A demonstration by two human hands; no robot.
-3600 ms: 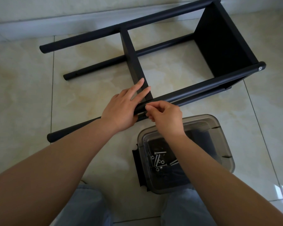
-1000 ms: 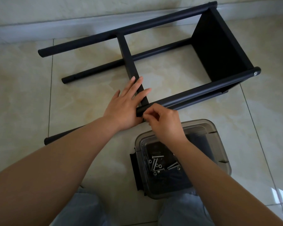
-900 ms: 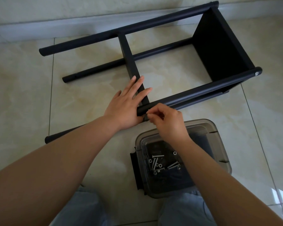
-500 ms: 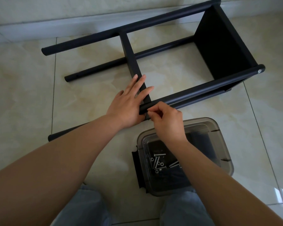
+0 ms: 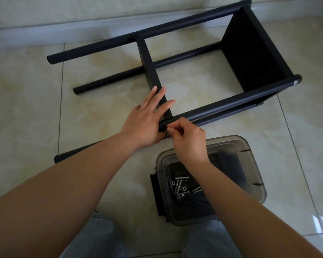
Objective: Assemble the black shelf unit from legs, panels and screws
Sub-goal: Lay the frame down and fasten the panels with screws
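Observation:
The black shelf unit (image 5: 250,53) lies on its side on the tiled floor, with round legs and two panels. My left hand (image 5: 147,120) rests flat on the middle panel (image 5: 151,71) where it meets the near leg (image 5: 231,101), fingers spread. My right hand (image 5: 186,138) pinches at the side of that leg beside the panel; whatever is between the fingertips is hidden. A silver screw head (image 5: 295,82) shows at the leg's right end.
A smoky clear plastic box (image 5: 250,157) stands on the floor just before my knees, with several silver screws (image 5: 179,187) and black parts inside. A pale wall skirting (image 5: 63,30) runs along behind the shelf unit. My knees in blue jeans (image 5: 93,239) fill the bottom edge.
Both hands have stayed at the same joint; my right fingers keep shifting slightly at the leg. The view has swayed a little.

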